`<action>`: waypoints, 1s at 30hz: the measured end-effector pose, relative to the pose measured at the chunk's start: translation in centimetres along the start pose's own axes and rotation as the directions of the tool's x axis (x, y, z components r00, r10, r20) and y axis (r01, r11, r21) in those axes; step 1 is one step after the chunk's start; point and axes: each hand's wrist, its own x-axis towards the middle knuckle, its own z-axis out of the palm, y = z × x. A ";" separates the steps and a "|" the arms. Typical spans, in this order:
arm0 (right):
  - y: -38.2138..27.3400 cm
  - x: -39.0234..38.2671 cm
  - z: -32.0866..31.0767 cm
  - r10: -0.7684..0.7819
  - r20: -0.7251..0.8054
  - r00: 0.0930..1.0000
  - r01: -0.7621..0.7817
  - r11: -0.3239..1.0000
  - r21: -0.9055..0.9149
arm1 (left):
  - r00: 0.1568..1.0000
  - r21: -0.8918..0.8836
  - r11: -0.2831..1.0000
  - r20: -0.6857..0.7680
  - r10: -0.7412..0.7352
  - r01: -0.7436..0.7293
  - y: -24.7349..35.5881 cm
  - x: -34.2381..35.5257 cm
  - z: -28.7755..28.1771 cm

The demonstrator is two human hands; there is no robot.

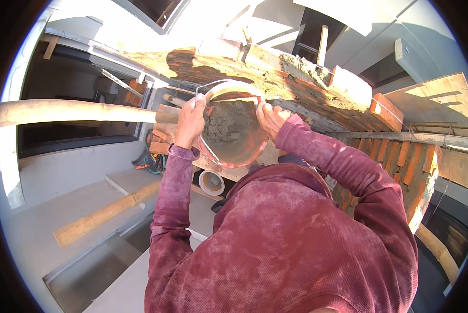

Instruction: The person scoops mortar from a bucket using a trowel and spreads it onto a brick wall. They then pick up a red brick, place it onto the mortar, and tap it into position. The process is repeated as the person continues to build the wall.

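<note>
Between my hands I hold a round orange-red bucket [247, 154], its mouth facing me, with grey wet mortar [226, 122] inside. My left hand [191, 121] is closed on the left rim, thumb up beside the thin wire handle [209, 151]. On the opposite side, my right hand [272, 119] grips the right rim with its fingers curled. The bucket is in front of a brick wall [296, 88] with fresh mortar along parts of its top.
A thick bamboo pole [77, 112] runs in from the left, and another bamboo pole [106, 214] lies lower. Below the bucket stands a small pale round container [211, 182]. A loose orange brick [386, 112] sits at the wall's right end, near a plywood sheet [435, 99].
</note>
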 end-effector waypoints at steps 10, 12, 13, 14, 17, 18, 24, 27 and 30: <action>-3.9 3.3 -4.4 -0.252 -0.193 0.948 0.144 0.885 -0.443 | 0.962 0.295 0.918 0.014 0.274 -0.266 2.9 0.7 -4.6; -5.2 6.2 -6.3 -0.093 0.198 0.976 0.162 0.916 -0.367 | 0.817 0.485 0.668 0.206 0.539 -0.564 3.0 0.8 -5.1; -5.2 7.0 -7.9 0.004 0.385 0.923 0.138 0.929 -0.342 | 0.829 0.331 0.761 0.185 0.528 -0.558 3.2 1.6 -4.8; -4.8 7.0 -8.9 0.011 0.504 0.864 0.144 0.953 -0.267 | 0.796 0.273 0.748 0.187 0.576 -0.606 3.2 2.1 -4.7; -2.1 8.2 -4.4 -0.047 0.727 0.685 0.071 0.997 -0.003 | 0.788 0.166 0.772 0.189 0.586 -0.613 3.4 1.8 -4.0; -1.4 7.2 -3.0 -0.070 0.723 0.687 0.043 0.997 0.056 | 0.821 0.139 0.813 0.199 0.536 -0.565 3.8 1.1 -3.3; -0.4 2.4 -3.1 -0.148 0.568 0.810 -0.180 0.859 0.480 | 0.834 0.089 0.855 0.296 0.466 -0.510 5.4 0.1 -2.5; -1.3 1.0 -2.8 -0.222 0.468 0.856 -0.235 0.639 0.733 | 0.907 0.011 0.943 0.280 0.316 -0.332 7.9 -0.7 -3.9; -2.2 0.6 -3.6 -0.221 0.398 0.890 -0.290 0.399 0.870 | 0.928 -0.129 0.932 0.112 0.354 -0.340 8.0 -1.4 -3.9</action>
